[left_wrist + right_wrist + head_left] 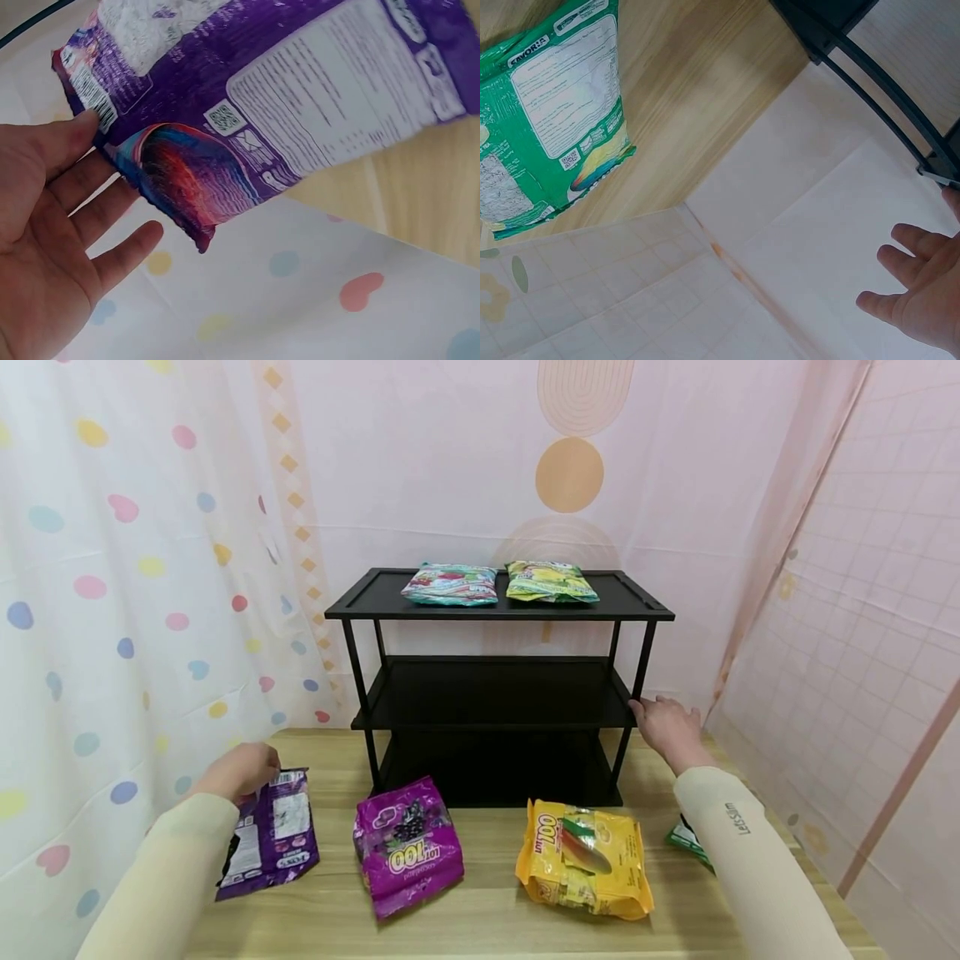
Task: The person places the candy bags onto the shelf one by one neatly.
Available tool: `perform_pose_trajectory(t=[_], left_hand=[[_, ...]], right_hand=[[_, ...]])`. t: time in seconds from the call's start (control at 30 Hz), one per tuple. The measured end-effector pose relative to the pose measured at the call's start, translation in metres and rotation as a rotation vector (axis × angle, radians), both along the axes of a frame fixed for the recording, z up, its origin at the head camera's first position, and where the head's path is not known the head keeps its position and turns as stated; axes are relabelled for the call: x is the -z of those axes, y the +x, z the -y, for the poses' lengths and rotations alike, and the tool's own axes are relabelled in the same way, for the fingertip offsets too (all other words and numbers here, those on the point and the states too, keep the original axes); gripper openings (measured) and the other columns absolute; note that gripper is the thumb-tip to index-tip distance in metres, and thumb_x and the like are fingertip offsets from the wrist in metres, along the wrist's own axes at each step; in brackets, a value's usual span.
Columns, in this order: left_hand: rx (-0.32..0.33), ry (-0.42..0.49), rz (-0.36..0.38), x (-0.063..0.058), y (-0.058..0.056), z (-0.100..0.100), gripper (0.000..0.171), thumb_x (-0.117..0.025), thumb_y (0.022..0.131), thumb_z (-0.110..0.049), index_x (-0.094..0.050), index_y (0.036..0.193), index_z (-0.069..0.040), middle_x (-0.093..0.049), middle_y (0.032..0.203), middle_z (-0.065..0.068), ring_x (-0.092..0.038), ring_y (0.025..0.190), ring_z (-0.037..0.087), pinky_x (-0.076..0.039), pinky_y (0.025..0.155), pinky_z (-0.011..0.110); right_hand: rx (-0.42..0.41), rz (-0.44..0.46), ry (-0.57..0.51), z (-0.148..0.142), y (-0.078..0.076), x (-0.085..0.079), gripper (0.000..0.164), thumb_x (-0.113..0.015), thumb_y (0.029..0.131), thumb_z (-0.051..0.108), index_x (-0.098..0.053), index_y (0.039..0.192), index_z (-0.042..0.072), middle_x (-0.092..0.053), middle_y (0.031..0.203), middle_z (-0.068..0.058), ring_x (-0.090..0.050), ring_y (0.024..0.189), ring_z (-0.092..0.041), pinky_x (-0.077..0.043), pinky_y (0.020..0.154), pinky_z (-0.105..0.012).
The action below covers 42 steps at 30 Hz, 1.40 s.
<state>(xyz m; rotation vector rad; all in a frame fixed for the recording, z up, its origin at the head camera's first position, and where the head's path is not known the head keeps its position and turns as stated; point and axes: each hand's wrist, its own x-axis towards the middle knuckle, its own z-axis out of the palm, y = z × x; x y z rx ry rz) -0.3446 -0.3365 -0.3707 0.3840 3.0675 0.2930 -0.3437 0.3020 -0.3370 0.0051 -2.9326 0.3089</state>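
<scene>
My left hand (238, 771) pinches the top corner of a dark purple candy bag (279, 839) at the table's left. In the left wrist view the thumb lies on the bag's barcode end, the forefinger behind it, the other fingers spread. My right hand (669, 727) touches the right side of a black three-tier shelf (495, 727) at the middle tier. Its fingers (911, 244) are extended in the right wrist view. Below the right forearm lies a green candy bag (562, 112), mostly hidden by the sleeve in the head view.
A magenta grape candy bag (408, 847) and a yellow mango candy bag (585, 860) lie on the wooden table (487, 893) before the shelf. On its top tier sit a red-and-teal bag (452, 585) and a yellow-green bag (550, 582). Curtains (150, 610) hang around.
</scene>
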Motion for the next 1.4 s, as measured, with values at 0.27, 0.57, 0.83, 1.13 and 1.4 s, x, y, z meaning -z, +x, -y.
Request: perform_pose_trajectory(t=[0.27,0.57,0.83,1.13,1.4], left_hand=[[-0.098,-0.002,-0.156,-0.006,-0.006,-0.006,0.014,-0.054,0.088,-0.004,-0.066,0.089,0.004,-0.064,0.084,0.021,-0.058,0.071,0.031,-0.051,0.064,0.052],[-0.175,0.013,-0.349,-0.005,-0.007,-0.015,0.021,-0.048,0.089,-0.003,-0.066,0.095,0.006,-0.066,0.089,0.029,-0.062,0.073,0.046,-0.050,0.059,0.059],[-0.083,-0.006,-0.326,-0.003,-0.005,-0.022,0.016,-0.054,0.089,-0.006,-0.069,0.088,0.001,-0.065,0.076,0.014,-0.057,0.063,0.027,-0.050,0.057,0.052],[0.012,0.009,-0.165,-0.014,-0.004,-0.027,0.013,-0.063,0.088,-0.016,-0.072,0.089,-0.007,-0.067,0.080,0.005,-0.056,0.068,0.021,-0.049,0.061,0.047],[0.108,0.090,-0.031,-0.016,0.000,-0.033,0.009,-0.067,0.086,-0.017,-0.065,0.077,-0.015,-0.057,0.070,-0.003,-0.051,0.063,0.016,-0.041,0.058,0.034]], right_hand=[[0.003,0.006,0.008,-0.001,-0.002,0.001,0.057,-0.023,0.110,0.039,-0.046,0.147,0.001,-0.038,0.149,-0.030,-0.034,0.137,-0.047,-0.014,0.106,-0.075],[0.008,-0.003,-0.010,0.000,-0.001,0.001,0.057,-0.024,0.110,0.038,-0.047,0.146,0.000,-0.038,0.149,-0.031,-0.033,0.138,-0.047,-0.013,0.106,-0.075],[0.003,0.004,-0.017,-0.001,-0.002,0.002,0.057,-0.024,0.110,0.039,-0.047,0.146,0.001,-0.038,0.149,-0.029,-0.033,0.139,-0.046,-0.013,0.106,-0.075],[0.003,-0.004,-0.004,-0.003,-0.002,0.003,0.057,-0.024,0.110,0.038,-0.048,0.145,0.000,-0.040,0.148,-0.030,-0.034,0.138,-0.047,-0.014,0.105,-0.076],[0.002,-0.014,-0.007,-0.001,-0.002,0.002,0.057,-0.024,0.110,0.038,-0.049,0.144,0.000,-0.041,0.147,-0.030,-0.035,0.137,-0.047,-0.014,0.105,-0.076]])
